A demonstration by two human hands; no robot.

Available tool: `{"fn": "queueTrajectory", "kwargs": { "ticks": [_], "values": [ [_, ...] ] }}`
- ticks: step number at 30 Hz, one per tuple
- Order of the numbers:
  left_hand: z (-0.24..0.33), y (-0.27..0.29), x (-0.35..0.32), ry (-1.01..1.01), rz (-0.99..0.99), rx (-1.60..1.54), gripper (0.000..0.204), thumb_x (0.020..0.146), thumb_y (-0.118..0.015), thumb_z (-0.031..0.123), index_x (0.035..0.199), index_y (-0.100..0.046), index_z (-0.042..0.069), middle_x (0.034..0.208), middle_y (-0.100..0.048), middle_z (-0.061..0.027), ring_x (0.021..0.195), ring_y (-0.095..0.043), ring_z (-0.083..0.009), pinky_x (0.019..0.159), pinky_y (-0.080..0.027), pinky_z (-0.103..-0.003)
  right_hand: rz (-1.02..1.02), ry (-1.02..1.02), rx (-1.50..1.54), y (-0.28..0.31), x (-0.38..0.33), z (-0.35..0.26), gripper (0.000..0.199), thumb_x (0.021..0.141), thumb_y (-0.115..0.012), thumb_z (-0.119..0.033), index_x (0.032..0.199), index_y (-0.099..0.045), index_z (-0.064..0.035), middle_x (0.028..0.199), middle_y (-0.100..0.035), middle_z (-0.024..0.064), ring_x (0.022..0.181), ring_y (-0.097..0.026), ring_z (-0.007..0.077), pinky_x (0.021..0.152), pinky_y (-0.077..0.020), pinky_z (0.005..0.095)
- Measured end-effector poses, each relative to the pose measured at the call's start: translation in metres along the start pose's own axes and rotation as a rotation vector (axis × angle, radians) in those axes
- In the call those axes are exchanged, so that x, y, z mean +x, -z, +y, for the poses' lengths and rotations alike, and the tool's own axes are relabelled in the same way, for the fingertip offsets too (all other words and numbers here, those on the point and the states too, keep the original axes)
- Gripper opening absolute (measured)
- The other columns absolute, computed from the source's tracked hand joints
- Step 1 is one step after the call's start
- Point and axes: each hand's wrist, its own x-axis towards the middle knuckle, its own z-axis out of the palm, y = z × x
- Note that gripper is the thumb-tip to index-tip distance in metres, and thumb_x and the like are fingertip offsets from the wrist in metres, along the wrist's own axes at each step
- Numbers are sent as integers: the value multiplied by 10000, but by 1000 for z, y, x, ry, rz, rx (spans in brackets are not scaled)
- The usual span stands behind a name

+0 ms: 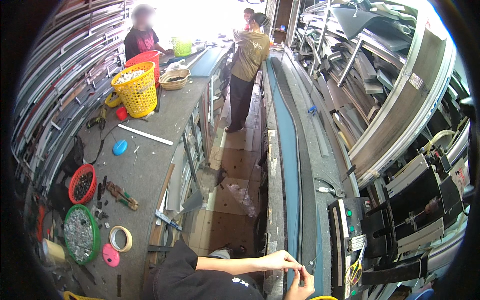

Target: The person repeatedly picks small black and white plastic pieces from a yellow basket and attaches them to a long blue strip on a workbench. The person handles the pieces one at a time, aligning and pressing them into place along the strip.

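Observation:
At the near end of the right-hand bench, my left hand [281, 260] and my right hand [301, 286] meet fingertip to fingertip. Both are closed in a pinch, and what they hold is too small to make out. Just beyond the fingers, a thin pale thread-like piece [312, 262] shows over the dark strip. Beneath the hands run a long blue-grey strip [287, 145] and a long dark grey strip [306, 200], lengthwise along the bench. Scissors with yellow handles [355, 274] rest by the machine to the right of my right hand.
A machine panel with green buttons [349, 213] stands at the right. On the left table are a yellow basket [135, 97], a green basket of small clear parts [81, 234], pliers [122, 196] and a tape roll [120, 239]. Another person [249, 50] stands in the aisle.

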Motion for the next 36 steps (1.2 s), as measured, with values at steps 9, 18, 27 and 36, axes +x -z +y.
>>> {"fn": "queueTrajectory", "kwargs": {
  "ticks": [9, 18, 27, 36],
  "values": [
    [17, -2, -7, -273, 80, 574, 326, 970, -587, 351, 1001, -708, 50, 918, -667, -17, 759, -567, -118, 692, -478, -294, -17, -128, 197, 6, 5, 12, 133, 896, -675, -37, 989, -697, 56, 921, -699, 104, 837, -662, 174, 769, -529, 288],
    [2, -27, 0, -300, 63, 1, 246, 1023, -500, 237, 1195, -524, 63, 996, -632, -43, 844, -589, -110, 778, -489, -292, 60, -269, 470, 4, 10, 26, 94, 934, -629, -36, 987, -659, 35, 917, -683, 76, 829, -632, 133, 772, -526, 267],
    [14, -35, -14, -548, 321, 561, 485, 840, -718, 155, 1290, -537, 169, 1249, -559, -22, 623, -563, -106, 541, -485, -254, 11, -474, 733, 1, 8, 27, 149, 943, -624, -84, 1028, -650, 37, 907, -646, 61, 831, -600, 137, 730, -486, 254],
    [33, -13, -10, -1196, 149, 813, 199, 801, -698, 96, 983, -733, 168, 1112, -644, -59, 679, -607, -167, 557, -499, -271, -462, -719, 1025, 25, 19, 31, 189, 951, -591, -156, 1049, -627, 1, 880, -659, 54, 670, -586, 107, 579, -441, 213]
  ]
}}
